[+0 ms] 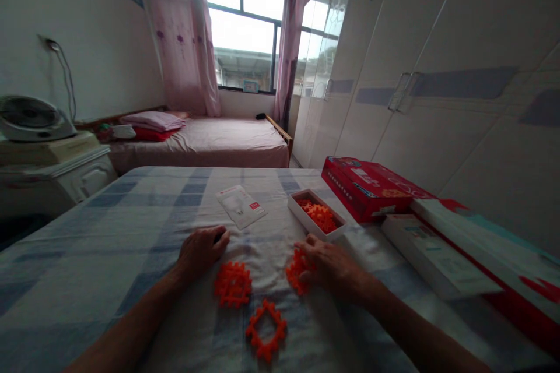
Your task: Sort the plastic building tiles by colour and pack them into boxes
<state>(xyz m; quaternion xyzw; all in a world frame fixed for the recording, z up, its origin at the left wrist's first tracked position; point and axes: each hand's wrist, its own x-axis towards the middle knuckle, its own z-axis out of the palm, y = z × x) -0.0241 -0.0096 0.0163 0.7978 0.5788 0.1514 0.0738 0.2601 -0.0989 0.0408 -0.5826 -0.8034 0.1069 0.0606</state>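
Observation:
My left hand [202, 252] rests on the cloth, its fingers loosely bent and a dark gap showing by the thumb; I see nothing held in it. Just right of it lies a bulky orange cluster of toothed plastic building pieces [233, 284]. My right hand [326, 262] is closed over the side of another orange toothed plastic piece [297, 271], partly covering it. Nearer to me, between my forearms, lies an orange toothed ring [266, 331] with an open middle. Beyond my right hand stands a small white box [301, 214] holding several loose orange pieces [318, 215].
A white printed card [240, 206] lies ahead on the striped cloth [157, 204]. At right are a red box [371, 183], a white box [437, 253] and a long box lid [494, 245]. A bed [227, 140], a fan [32, 119] and a wardrobe [415, 41] surround the table.

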